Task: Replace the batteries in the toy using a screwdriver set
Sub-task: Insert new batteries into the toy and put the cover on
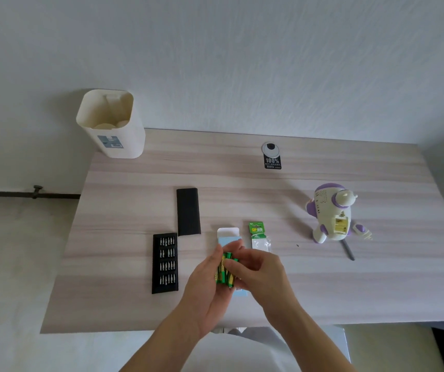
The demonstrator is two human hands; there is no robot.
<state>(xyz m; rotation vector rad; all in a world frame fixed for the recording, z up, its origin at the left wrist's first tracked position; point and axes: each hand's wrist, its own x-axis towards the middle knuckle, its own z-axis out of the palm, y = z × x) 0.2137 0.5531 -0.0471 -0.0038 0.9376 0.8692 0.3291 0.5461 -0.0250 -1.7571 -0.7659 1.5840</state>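
Hands: our left hand (202, 288) and our right hand (262, 272) meet above the near middle of the wooden table (124, 291).
Left grip: the left hand is cupped, with its fingers curled round a bunch of green batteries (225, 271).
Right grip: the right hand pinches the same batteries from the right side with its fingertips.
Box: a light blue box (230, 238) with a white flap lies flat under our hands, and we see only part of it.
Bits: a black tray of screwdriver bits (165, 263) lies just left of our hands, with four rows of small silver bits.
Packet: a green battery packet (259, 233) with a clear plastic end lies just right of the box.
Screwdriver: a thin dark screwdriver (348, 249) lies well to the right, with its far end by the toy.
Toy: the white and purple toy (328, 208) sits on the right side of the table, well apart from our hands, and its square battery hole (341, 226) is open toward us.
Cover: a long black cover (188, 212) lies just behind the tray.
Far edge: a round cable hole (270, 149) has a black sticker (272, 162) beside it.
Bin: a white bin (110, 124) stands at the far left corner.
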